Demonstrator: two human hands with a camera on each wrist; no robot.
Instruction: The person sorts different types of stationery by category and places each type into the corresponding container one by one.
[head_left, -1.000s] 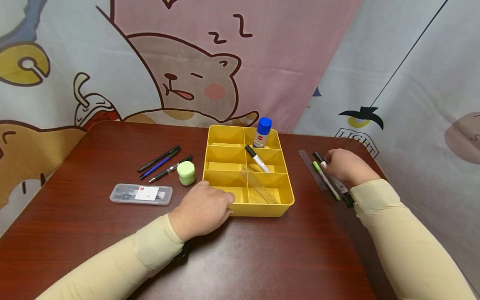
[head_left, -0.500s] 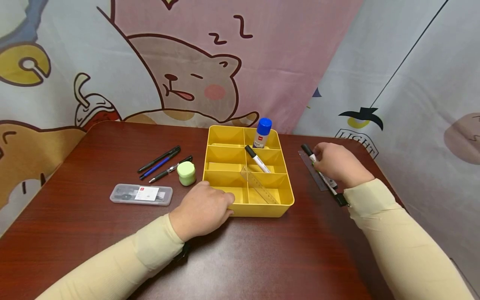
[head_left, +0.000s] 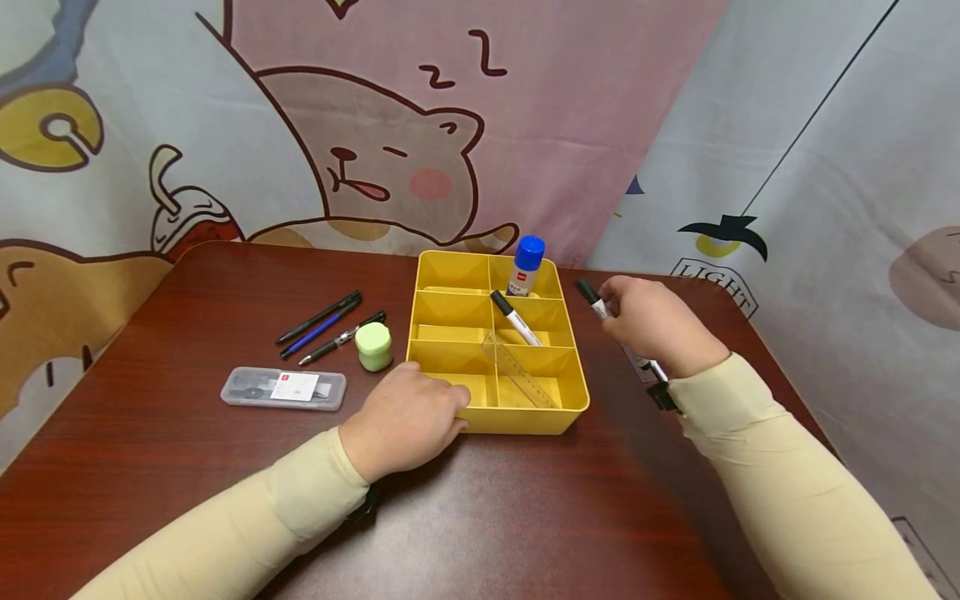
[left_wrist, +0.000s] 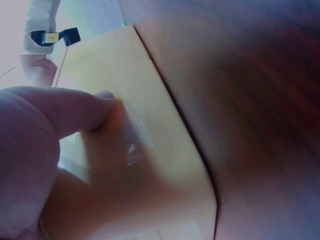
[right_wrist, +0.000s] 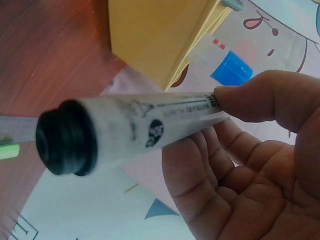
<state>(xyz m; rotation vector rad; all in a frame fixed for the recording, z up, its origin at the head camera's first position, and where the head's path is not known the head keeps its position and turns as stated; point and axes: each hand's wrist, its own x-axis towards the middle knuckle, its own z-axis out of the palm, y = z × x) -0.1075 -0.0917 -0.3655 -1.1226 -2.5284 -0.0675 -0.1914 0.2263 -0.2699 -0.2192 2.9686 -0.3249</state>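
My left hand [head_left: 405, 421] grips the near left wall of a yellow compartment organizer [head_left: 517, 421]; in the left wrist view its thumb [left_wrist: 85, 110] lies against the outer wall. Right of the organizer, my right hand [head_left: 648, 321] pinches a white marker [right_wrist: 150, 120] with a black cap [head_left: 587, 290], raised off the table. Thumb and fingers meet on its barrel in the right wrist view. A blue-capped glue stick [head_left: 525, 265], another black-and-white marker [head_left: 516, 318] and a clear ruler [head_left: 521, 375] stand or lean in the organizer's right-hand compartments.
Several pens [head_left: 318, 323] lie on the table to the left, beside a small light-green jar [head_left: 373, 346] and a clear plastic case [head_left: 283, 389]. Under my right hand, a ruler [head_left: 637, 367] and a green-capped pen [right_wrist: 9, 151] are partly hidden. A printed curtain [head_left: 360, 150] hangs behind.
My right hand has picked the marker up from the items on the right and moved left with it, toward the organizer. My left hand has stayed in place.
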